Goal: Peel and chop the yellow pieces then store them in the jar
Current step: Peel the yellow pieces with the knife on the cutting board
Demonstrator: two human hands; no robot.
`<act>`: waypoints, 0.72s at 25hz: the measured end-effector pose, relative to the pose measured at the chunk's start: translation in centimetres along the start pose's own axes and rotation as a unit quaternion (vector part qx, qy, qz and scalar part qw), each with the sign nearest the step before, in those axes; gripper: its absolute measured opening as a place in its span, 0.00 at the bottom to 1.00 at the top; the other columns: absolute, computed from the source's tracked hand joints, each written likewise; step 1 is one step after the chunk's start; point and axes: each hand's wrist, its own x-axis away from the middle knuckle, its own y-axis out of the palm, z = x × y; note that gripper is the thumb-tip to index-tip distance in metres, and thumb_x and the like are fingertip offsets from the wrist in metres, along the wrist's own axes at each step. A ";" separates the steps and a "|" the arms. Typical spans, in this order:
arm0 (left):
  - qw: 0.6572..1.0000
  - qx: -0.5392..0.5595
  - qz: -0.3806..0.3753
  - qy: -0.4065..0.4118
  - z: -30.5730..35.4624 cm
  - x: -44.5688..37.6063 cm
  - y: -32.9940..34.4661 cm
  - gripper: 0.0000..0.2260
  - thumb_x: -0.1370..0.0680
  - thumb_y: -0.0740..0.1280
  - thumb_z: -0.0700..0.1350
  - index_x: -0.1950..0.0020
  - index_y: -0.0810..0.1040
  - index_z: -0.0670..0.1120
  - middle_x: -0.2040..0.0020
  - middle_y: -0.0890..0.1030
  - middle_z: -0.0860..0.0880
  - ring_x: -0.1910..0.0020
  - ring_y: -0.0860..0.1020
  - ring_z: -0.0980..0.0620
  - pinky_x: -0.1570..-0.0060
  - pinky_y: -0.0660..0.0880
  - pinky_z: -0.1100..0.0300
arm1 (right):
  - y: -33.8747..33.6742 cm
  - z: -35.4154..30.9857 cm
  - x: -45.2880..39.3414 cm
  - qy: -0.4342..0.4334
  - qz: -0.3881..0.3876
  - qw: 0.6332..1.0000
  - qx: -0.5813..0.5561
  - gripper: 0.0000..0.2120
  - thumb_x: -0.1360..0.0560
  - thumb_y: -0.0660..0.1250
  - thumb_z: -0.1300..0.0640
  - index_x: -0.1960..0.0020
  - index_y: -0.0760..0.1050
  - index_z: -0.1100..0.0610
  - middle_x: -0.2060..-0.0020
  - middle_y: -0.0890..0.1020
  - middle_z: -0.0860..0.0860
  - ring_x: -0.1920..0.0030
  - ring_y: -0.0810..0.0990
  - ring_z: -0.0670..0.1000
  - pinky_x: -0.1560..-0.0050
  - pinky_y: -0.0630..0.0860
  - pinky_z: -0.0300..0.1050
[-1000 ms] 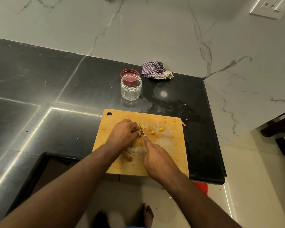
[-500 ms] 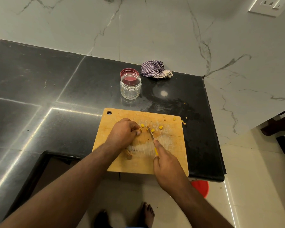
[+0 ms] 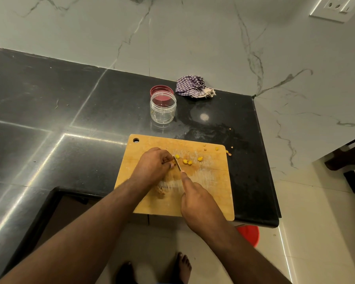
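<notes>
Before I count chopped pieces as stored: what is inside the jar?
The jar looks empty: clear glass, no yellow pieces inside. The pink seen through its mouth is the red lid behind it. The chopped pieces lie on the cutting board.

head cam | 1 view only | looks fwd+down | close over cutting board (image 3: 209, 193) | wide-angle

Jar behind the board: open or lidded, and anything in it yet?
Open and upright: the jar has no lid on its mouth; the red lid lies behind it. It looks empty; the clear walls show no yellow pieces.
</notes>
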 end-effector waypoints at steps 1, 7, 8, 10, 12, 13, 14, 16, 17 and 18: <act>1.000 -0.001 0.000 0.003 0.0 0.0 0.0 0.11 0.23 0.71 0.45 0.42 0.83 0.49 0.48 0.79 0.52 0.52 0.75 0.56 0.54 0.70 0.63 | 0.0 -0.1 -0.1 0.000 -0.008 1.000 0.006 0.28 0.18 0.51 0.57 0.20 0.47 0.47 0.44 0.75 0.52 0.50 0.75 0.52 0.50 0.73 0.47; 1.000 -0.006 -0.002 0.008 0.1 -0.1 -0.1 0.10 0.23 0.71 0.45 0.42 0.84 0.49 0.48 0.80 0.52 0.52 0.74 0.57 0.53 0.69 0.64 | -0.5 -0.5 -1.6 0.010 -0.042 0.999 0.010 0.30 0.19 0.51 0.59 0.20 0.46 0.47 0.43 0.75 0.55 0.48 0.75 0.54 0.50 0.73 0.50; 1.000 -0.006 -0.001 0.007 0.1 0.0 -0.1 0.10 0.23 0.71 0.45 0.42 0.84 0.49 0.48 0.80 0.52 0.52 0.74 0.56 0.53 0.69 0.63 | -0.4 -0.5 -1.6 0.012 -0.042 0.999 0.010 0.30 0.19 0.51 0.58 0.20 0.45 0.47 0.43 0.75 0.55 0.48 0.75 0.54 0.51 0.73 0.49; 1.000 -0.008 0.004 0.005 0.1 0.0 -0.1 0.10 0.24 0.71 0.45 0.43 0.84 0.49 0.48 0.80 0.52 0.52 0.75 0.56 0.53 0.70 0.63 | -0.2 -0.3 -1.3 0.010 -0.041 0.999 0.014 0.30 0.19 0.51 0.58 0.20 0.45 0.47 0.44 0.75 0.54 0.50 0.75 0.53 0.52 0.73 0.48; 1.000 -0.008 0.005 0.000 0.3 0.1 -0.1 0.10 0.24 0.71 0.45 0.43 0.84 0.49 0.49 0.80 0.52 0.52 0.75 0.56 0.53 0.71 0.63 | 0.2 0.0 -0.5 0.010 -0.034 0.999 0.015 0.30 0.19 0.51 0.58 0.20 0.44 0.47 0.45 0.75 0.53 0.51 0.74 0.52 0.52 0.73 0.48; 1.000 -0.009 0.006 -0.001 0.3 0.1 -0.1 0.10 0.24 0.71 0.45 0.43 0.84 0.49 0.49 0.80 0.52 0.52 0.75 0.55 0.53 0.72 0.63 | 0.3 0.1 -0.2 0.009 -0.031 0.999 0.014 0.31 0.19 0.51 0.58 0.20 0.44 0.47 0.45 0.74 0.53 0.51 0.74 0.51 0.52 0.73 0.48; 1.000 -0.009 0.005 -0.003 0.4 0.1 -0.1 0.10 0.24 0.71 0.45 0.43 0.84 0.49 0.48 0.80 0.52 0.52 0.76 0.55 0.53 0.73 0.63 | 0.3 0.2 0.0 0.008 -0.032 0.999 0.013 0.31 0.19 0.51 0.59 0.20 0.44 0.47 0.45 0.74 0.52 0.51 0.74 0.51 0.52 0.73 0.48; 1.000 -0.008 0.002 -0.007 0.4 0.1 -0.1 0.10 0.23 0.71 0.45 0.42 0.84 0.49 0.47 0.81 0.51 0.51 0.76 0.55 0.53 0.73 0.63 | 0.4 0.2 0.0 0.007 -0.033 0.999 0.011 0.30 0.19 0.51 0.58 0.20 0.43 0.47 0.44 0.75 0.53 0.50 0.75 0.52 0.51 0.73 0.47; 1.000 -0.009 0.001 -0.007 0.5 0.1 -0.1 0.11 0.23 0.71 0.45 0.42 0.84 0.49 0.47 0.81 0.51 0.51 0.76 0.55 0.52 0.73 0.63 | 0.5 0.1 0.0 0.007 -0.033 0.999 0.013 0.30 0.18 0.51 0.58 0.20 0.43 0.47 0.43 0.75 0.53 0.49 0.75 0.52 0.50 0.74 0.47; 1.000 -0.010 0.000 -0.006 0.5 0.0 -0.1 0.11 0.23 0.71 0.45 0.41 0.84 0.49 0.47 0.81 0.51 0.51 0.76 0.55 0.52 0.74 0.63 | 0.6 0.0 -0.1 0.008 -0.032 0.999 0.015 0.30 0.18 0.51 0.58 0.20 0.43 0.47 0.43 0.75 0.53 0.49 0.75 0.52 0.49 0.74 0.48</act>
